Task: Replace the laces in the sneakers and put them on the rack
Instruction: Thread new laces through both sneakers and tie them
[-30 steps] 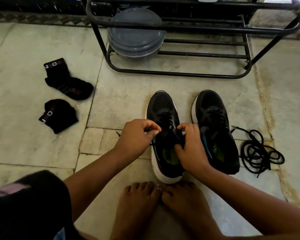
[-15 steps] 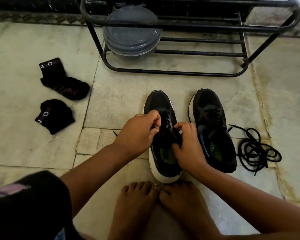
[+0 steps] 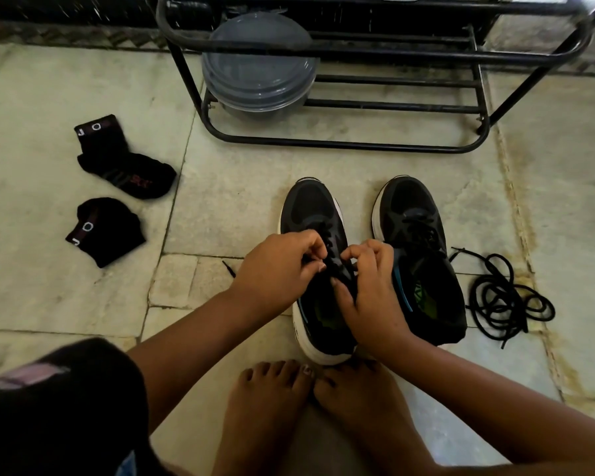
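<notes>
Two black sneakers with white soles stand side by side on the stone floor, toes pointing away from me. Over the left sneaker [image 3: 311, 214] my left hand [image 3: 277, 267] pinches its black lace near the upper eyelets. My right hand [image 3: 371, 286] pinches the same lace from the other side, thumb down on the tongue. The right sneaker [image 3: 416, 242] is laced and untouched. A loose black lace [image 3: 505, 297] lies coiled on the floor to its right. The black metal shoe rack [image 3: 344, 142] stands behind the sneakers.
A stack of grey plastic lidded containers [image 3: 258, 67] sits on the rack's lower left. Two black socks [image 3: 124, 163] [image 3: 105, 230] lie on the floor at left. My bare feet [image 3: 310, 403] touch the left sneaker's heel. My dark-clothed knee fills the lower left corner.
My left hand has moved right from the sneaker's side onto the lace, closing toward my right hand above the tongue. The sneakers have stayed in place.
</notes>
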Action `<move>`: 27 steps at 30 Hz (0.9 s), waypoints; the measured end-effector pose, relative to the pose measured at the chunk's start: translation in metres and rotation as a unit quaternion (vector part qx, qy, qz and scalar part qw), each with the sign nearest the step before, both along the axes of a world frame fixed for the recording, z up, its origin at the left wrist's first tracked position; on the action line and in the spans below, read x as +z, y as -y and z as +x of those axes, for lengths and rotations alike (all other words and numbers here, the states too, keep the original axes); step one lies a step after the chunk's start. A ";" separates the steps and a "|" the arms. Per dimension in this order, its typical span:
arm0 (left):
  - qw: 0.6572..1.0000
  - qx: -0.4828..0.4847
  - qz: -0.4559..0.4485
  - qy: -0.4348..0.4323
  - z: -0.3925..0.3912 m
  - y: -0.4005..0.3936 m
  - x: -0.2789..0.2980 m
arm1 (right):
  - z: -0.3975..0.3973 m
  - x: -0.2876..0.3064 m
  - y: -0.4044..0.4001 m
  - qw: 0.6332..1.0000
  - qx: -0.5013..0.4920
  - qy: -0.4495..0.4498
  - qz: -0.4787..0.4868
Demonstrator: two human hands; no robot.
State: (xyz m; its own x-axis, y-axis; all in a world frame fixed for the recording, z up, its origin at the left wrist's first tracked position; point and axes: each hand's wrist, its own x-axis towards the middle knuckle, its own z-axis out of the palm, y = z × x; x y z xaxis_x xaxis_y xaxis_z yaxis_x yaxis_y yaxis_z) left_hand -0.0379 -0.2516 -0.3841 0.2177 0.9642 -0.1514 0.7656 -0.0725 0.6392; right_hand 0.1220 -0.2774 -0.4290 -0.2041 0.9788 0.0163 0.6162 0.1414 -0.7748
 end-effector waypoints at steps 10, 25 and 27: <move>0.999 0.032 0.006 -0.022 0.007 0.016 -0.008 | 0.000 0.000 -0.005 0.997 0.028 0.041 0.067; 0.991 0.121 -0.048 0.015 0.000 0.014 -0.004 | -0.010 0.020 -0.016 0.982 0.050 0.157 0.090; 0.990 0.124 -0.056 0.025 -0.001 0.014 -0.005 | -0.014 0.022 -0.023 0.983 0.050 0.163 0.065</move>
